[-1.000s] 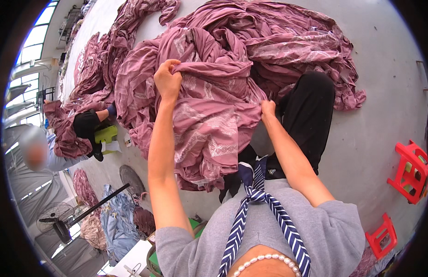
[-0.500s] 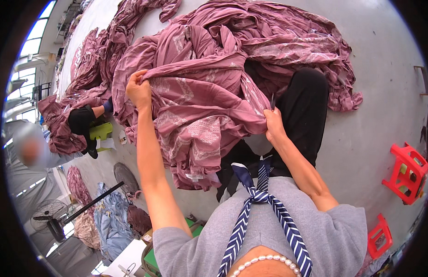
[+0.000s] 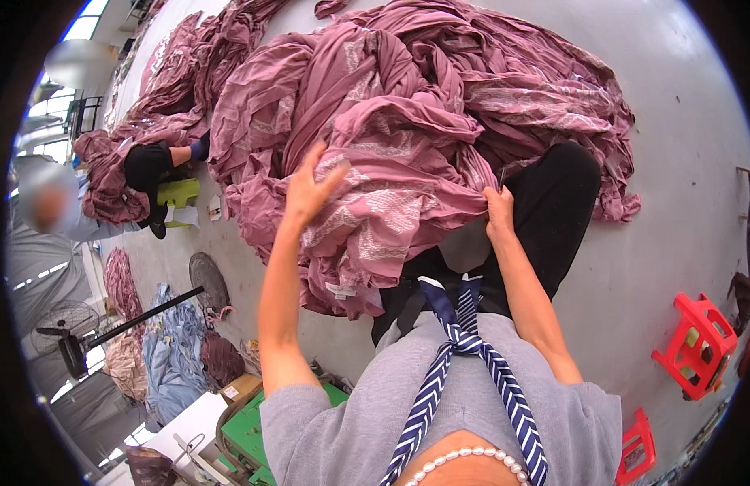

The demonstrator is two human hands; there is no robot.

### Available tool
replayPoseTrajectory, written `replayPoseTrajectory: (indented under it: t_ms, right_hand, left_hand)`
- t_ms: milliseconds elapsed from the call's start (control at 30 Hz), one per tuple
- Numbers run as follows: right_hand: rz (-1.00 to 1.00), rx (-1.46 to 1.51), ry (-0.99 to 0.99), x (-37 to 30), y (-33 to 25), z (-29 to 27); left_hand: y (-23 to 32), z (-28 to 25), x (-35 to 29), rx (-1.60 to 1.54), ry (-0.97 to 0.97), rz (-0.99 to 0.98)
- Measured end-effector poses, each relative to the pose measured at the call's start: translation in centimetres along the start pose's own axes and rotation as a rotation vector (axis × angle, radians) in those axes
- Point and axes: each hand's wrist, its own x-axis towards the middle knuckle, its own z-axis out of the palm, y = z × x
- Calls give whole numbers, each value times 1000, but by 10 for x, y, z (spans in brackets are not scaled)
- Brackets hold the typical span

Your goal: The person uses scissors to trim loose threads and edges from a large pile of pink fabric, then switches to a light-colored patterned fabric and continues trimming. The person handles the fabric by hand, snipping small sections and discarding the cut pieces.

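While my left hand [image 3: 308,190] hangs open-fingered over the mauve fabric [image 3: 407,154], touching nothing I can confirm, my right hand [image 3: 498,212] at three o'clock pinches a fold shut. Most cloth lies heaped at twelve on the grey floor [image 3: 683,186], unsorted I judge. Red stools [image 3: 697,347] sit at four.

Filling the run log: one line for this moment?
left hand: open, on mauve fabric | right hand: pinching fabric edge | floor
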Motion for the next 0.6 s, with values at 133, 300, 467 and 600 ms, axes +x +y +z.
replayPoseTrajectory:
  t_ms: [133, 300, 467, 600]
  right_hand:
    - [-48, -27, 0, 3, 0, -4]
    - [-182, -196, -27, -4, -8, 0]
    - [-462, -613, -53, -16, -22, 3]
    - [-493, -589, -269, -39, -52, 16]
  left_hand:
    - [46, -16, -68, -74, 111, 62]
    - [79, -48, -140, 65, 174, 365]
    - [84, -79, -189, 448, 17, 398]
    - [79, -116, -214, 571, -85, 253]
